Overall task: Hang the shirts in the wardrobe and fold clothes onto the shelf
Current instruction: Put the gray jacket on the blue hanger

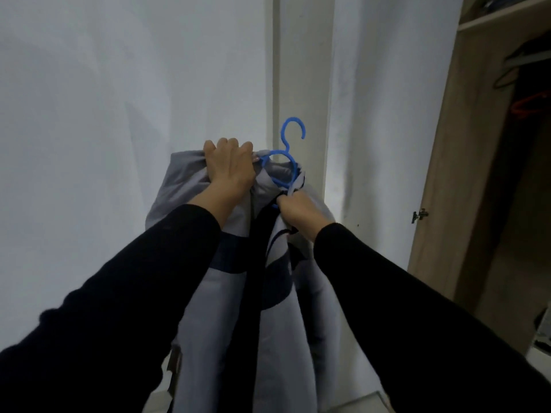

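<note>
A grey shirt with dark blue and black bands hangs in front of me, partly threaded on a blue plastic hanger whose hook points up. My left hand is closed over the shirt's shoulder at the hanger's left end. Lower right, my right hand pinches the shirt's cloth at the hanger's right end. The hanger's lower bar is hidden by cloth. The open wardrobe stands at the right, its dark inside holding an orange hanger and a dark one.
A white wall fills the left and centre, with a white pillar behind the hanger. The wardrobe's wooden door carries a metal hinge. A wardrobe shelf shows at the top right.
</note>
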Demonstrator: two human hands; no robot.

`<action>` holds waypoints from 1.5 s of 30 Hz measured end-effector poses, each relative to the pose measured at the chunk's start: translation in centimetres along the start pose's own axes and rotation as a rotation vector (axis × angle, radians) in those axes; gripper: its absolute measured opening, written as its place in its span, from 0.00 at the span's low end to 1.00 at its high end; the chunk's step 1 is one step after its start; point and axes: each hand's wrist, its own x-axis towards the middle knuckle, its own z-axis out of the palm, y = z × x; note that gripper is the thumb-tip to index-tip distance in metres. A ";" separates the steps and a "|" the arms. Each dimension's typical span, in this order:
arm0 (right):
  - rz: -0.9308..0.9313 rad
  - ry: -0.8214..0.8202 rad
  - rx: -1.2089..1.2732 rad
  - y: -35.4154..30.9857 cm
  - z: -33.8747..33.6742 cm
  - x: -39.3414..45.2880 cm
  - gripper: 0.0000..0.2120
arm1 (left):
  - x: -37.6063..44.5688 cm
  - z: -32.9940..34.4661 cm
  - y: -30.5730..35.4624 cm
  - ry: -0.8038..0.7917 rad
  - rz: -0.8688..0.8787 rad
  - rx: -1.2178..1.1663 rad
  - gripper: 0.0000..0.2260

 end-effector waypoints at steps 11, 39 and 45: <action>-0.381 0.450 -0.206 1.1 -4.7 0.4 0.14 | -1.3 1.7 -4.7 0.199 -0.161 -0.406 0.07; -0.182 0.479 -0.462 1.4 -6.9 -0.5 0.10 | -5.7 2.8 0.8 0.031 -0.158 -1.000 0.07; -0.242 0.452 -0.388 1.4 -8.3 -1.2 0.10 | -4.7 3.5 -3.4 0.130 -0.320 -0.747 0.13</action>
